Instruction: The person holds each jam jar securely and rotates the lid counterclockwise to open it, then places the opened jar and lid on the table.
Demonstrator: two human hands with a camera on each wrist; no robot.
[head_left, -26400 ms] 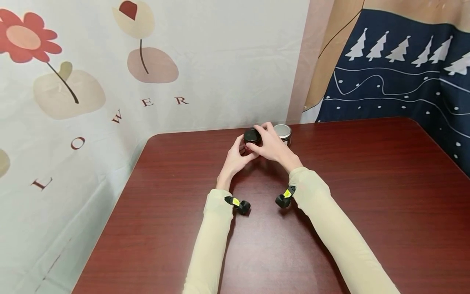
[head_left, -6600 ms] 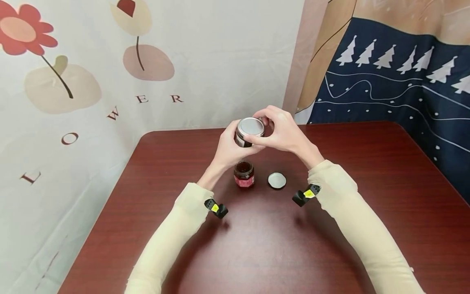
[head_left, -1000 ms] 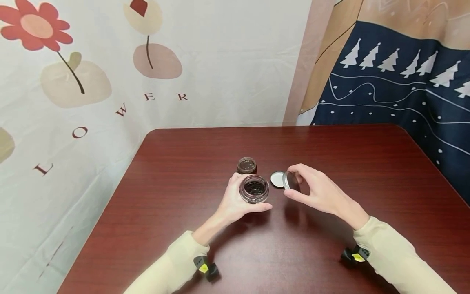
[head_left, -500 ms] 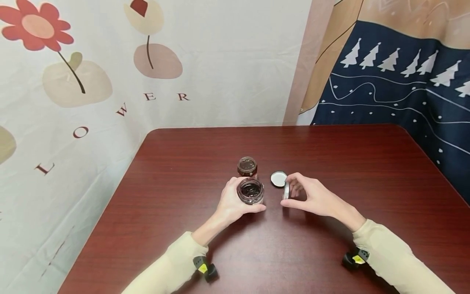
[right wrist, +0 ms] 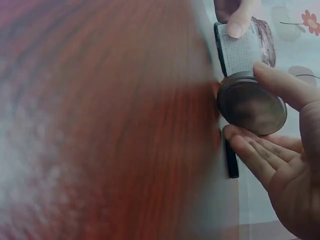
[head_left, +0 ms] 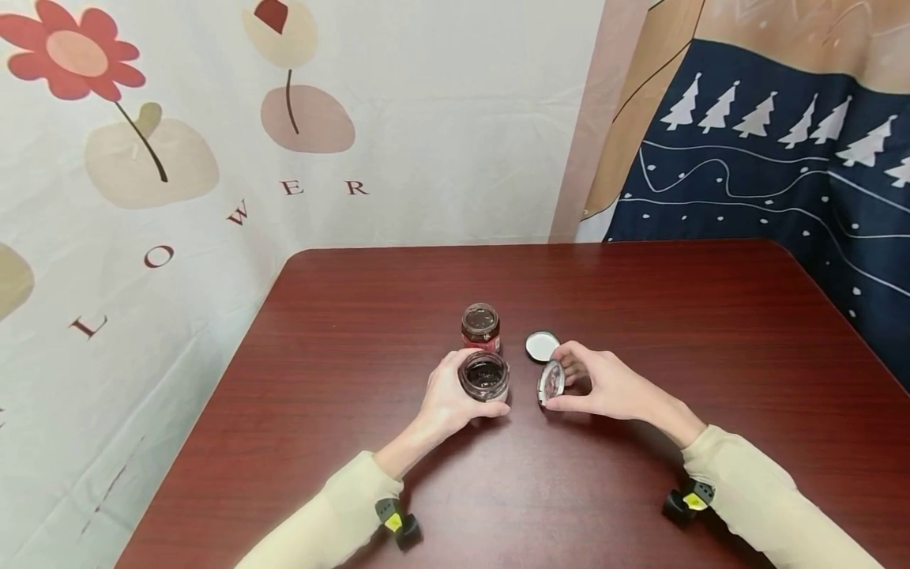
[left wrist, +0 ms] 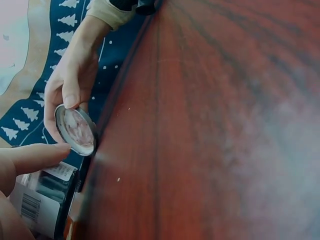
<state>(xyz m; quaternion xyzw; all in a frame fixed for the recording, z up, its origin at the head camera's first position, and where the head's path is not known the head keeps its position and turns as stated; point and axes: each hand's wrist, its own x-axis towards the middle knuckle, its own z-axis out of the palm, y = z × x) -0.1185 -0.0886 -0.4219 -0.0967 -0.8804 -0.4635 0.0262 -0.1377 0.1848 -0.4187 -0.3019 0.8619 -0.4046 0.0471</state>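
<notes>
My left hand (head_left: 453,399) grips an uncapped glass jar (head_left: 486,377) with dark contents, its mouth facing up. A white label with a barcode shows on this jar (left wrist: 31,206) in the left wrist view. To its right, my right hand (head_left: 604,385) pinches a silver jar lid (head_left: 550,382) by the rim between thumb and fingers. The lid stands on edge, its inner face toward the left hand; its dull outer face shows in the right wrist view. Behind the held jar, a smaller red-labelled jar (head_left: 480,325) stands uncapped on the table.
A second lid (head_left: 543,346), black-rimmed with a white inside, lies upturned on the table (head_left: 384,316) just beyond the right fingers. Printed cloths (head_left: 455,142) hang behind the table's far edge.
My right hand has lowered the silver lid toward the table and turned its inner face into view. The left hand has brought its jar slightly lower and nearer, uncovering more of the red-labelled jar.
</notes>
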